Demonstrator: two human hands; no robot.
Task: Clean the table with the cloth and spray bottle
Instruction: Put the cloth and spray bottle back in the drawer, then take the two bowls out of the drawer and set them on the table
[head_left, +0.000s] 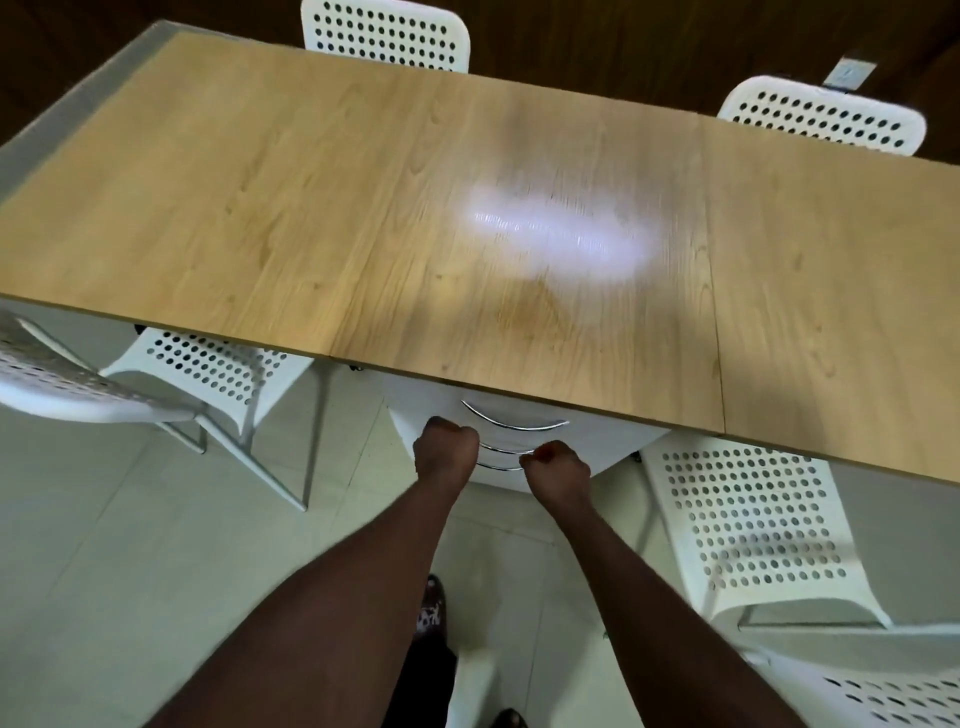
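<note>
Two fists hover low in the centre of the frame, just under the near edge of the wooden table (363, 208), whose top spans the upper half. They sit in front of a white drawer unit (602, 447) tucked beneath it. Neither cloth nor spray bottle is in view (they may be in those drawers, though nothing shows it), so the step in hand looks like fetching them. To do it well, hook one chrome handle (511, 423) squarely and draw straight out, keeping the knuckles clear of the overhanging edge.

The left hand (447, 449) is curled tight, fingers pressed together, with nothing seen in it. The right hand (558, 467) is curled too, thumb and forefinger meeting by the ends of the lower handles; whether they pinch one I cannot tell. Both forearms reach forward and down from the bottom of the frame, wrists straight. A white perforated chair (743, 519) stands at lower right.
</note>
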